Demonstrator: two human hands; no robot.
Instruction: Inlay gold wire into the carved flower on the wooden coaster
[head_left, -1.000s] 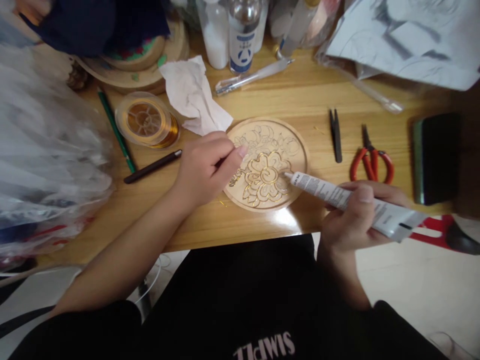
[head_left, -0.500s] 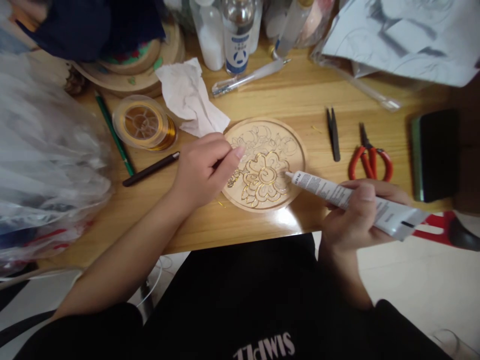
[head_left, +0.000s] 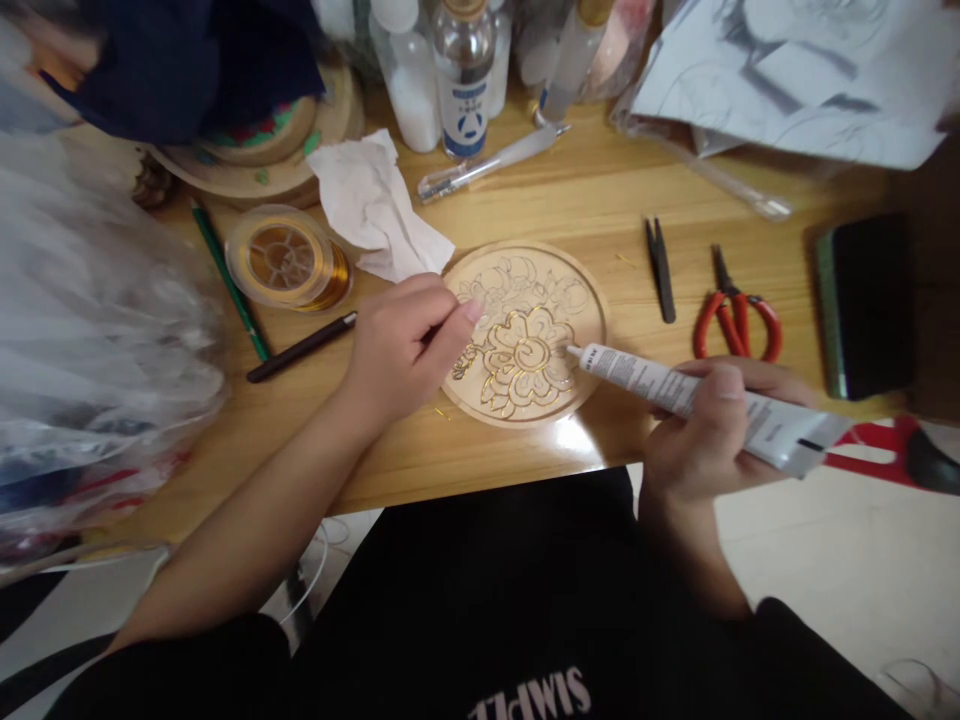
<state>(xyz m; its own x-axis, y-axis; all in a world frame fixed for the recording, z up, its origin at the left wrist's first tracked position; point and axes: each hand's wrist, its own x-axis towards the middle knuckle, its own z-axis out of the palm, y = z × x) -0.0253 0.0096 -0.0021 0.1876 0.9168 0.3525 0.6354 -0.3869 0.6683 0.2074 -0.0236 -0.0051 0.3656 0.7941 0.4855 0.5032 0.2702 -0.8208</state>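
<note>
A round wooden disc [head_left: 577, 275] with a raised rim lies on the table. It carries a pencil-drawn floral design, and gold wire [head_left: 534, 352] follows the outlines of the large flower. My left hand [head_left: 405, 345] rests over the disc's left edge with curled fingers, thumb against the bent index finger; whatever is inside is hidden. My right hand [head_left: 709, 425] is wrapped round a white glue tube [head_left: 637, 380], tilted with its nozzle pointing left. The nozzle tip is at the flower's right-hand petals; whether it touches the wood I cannot tell.
Right of the disc lie black tweezers [head_left: 660, 270], red-handled pliers [head_left: 737, 318] and a phone [head_left: 866, 305]. To the left are a wire spool [head_left: 289, 258], a dark pen [head_left: 300, 348], a green pencil [head_left: 229, 280] and a crumpled tissue [head_left: 375, 210]. Bottles [head_left: 465, 85] stand behind.
The whole view has shifted slightly. Both hands keep nearly the same pose, with the glue tube's nozzle still by the flower's right side.
</note>
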